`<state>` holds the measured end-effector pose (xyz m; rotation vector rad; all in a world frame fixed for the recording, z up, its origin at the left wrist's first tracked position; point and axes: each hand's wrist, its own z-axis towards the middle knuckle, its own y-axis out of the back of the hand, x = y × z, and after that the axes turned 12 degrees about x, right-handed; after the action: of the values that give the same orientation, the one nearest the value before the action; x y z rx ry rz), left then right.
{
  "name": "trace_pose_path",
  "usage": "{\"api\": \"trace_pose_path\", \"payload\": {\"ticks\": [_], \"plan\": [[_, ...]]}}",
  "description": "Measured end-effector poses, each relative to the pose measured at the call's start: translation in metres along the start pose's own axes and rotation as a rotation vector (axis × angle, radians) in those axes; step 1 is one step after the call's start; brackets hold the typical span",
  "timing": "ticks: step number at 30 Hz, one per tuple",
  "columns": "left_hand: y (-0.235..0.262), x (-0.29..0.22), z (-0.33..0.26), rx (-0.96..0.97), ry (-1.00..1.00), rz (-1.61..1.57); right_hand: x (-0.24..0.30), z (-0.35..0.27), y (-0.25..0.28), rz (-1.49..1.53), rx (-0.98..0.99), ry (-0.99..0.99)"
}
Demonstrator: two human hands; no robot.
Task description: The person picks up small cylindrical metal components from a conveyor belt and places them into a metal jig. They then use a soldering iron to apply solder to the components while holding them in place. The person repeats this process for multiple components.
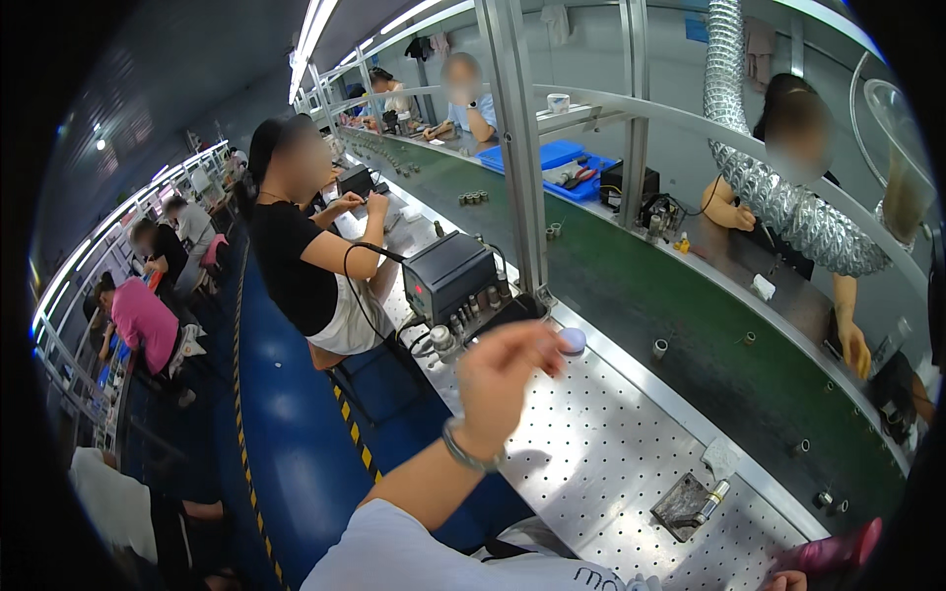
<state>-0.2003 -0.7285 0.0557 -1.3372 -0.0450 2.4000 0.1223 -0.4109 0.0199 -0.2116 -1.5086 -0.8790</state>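
- Perforated steel worktop [591, 443] is carrying a small round lilac-white puck [571, 341].
- Left hand [503, 379] is reaching, fingers loosely spread, nothing pinched; puck lies at its 2 o'clock, near the fingertips.
- Right hand [788, 581] is barely showing; its state cannot be told.
- Judged step: approach; next move calls for closing fingers on the puck.

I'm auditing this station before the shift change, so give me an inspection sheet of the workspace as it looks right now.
Surface: perforated metal bench top, running beside a green conveyor belt.
Job's things: left hand raised above the bench, a bracelet on its wrist, fingers next to a small round white puck; whether it grips anything cannot be told.
Clutter: dark metal fixture plate with a small cylinder lying on the bench; small cylindrical parts dotted along the belt.
Grippers: right hand barely in view at the lower edge, beside a dark pink object.
Cables: black cord running from the grey soldering station.
Surroundings: co-workers seated along both sides; silver flexible duct overhead.
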Motion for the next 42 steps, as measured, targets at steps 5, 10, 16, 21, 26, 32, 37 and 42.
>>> {"api": "trace_pose_path", "payload": {"ticks": [5, 10, 16, 21, 26, 32, 37, 42], "plan": [[0.099, 0.038, 0.045, -0.326, 0.073, -0.408, -0.042, -0.009, 0.018, -0.888, -0.112, 0.020], [0.173, 0.051, 0.071, -0.483, 0.047, -0.371, -0.070, -0.019, 0.020, -1.181, -0.076, 0.099], [0.218, 0.054, 0.097, -0.583, 0.047, -0.323, -0.085, -0.015, 0.041, -1.243, -0.079, 0.193], [0.230, 0.057, 0.109, -0.629, 0.055, -0.347, -0.090, -0.013, 0.049, -1.265, -0.066, 0.164], [0.256, 0.067, 0.120, -0.651, 0.057, -0.357, -0.077, -0.016, 0.042, -1.278, -0.039, 0.095], [0.296, 0.066, 0.142, -0.692, 0.048, -0.402, -0.073, -0.019, 0.042, -1.284, -0.053, 0.107], [0.308, 0.062, 0.150, -0.736, 0.048, -0.373, -0.072, -0.019, 0.043, -1.276, -0.065, 0.130], [0.328, 0.061, 0.161, -0.736, 0.036, -0.364, -0.066, -0.018, 0.042, -1.294, -0.050, 0.147]]}}
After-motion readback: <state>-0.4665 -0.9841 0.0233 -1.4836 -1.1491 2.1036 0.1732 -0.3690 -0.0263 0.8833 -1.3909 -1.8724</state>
